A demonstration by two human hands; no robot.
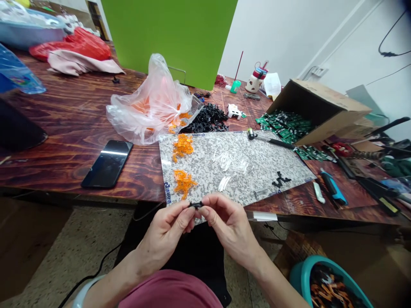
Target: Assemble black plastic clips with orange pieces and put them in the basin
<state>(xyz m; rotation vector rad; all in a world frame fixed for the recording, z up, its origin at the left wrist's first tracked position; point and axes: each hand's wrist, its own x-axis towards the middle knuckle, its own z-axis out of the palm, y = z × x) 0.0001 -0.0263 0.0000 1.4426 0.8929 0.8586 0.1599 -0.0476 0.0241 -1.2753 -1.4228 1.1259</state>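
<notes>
Pinching a small black part by the speckled board's near edge, with left hand and right hand nearly closed on its ends. Could ping off if squeezed unevenly, imo, maybe into orange pieces on the board's left or the black pile past its far edge.

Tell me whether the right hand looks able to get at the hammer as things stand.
Probably yes: between the right hand and the hammer, only low things like the white strips lie on the mat. But it first has to free itself from the black part.
</notes>
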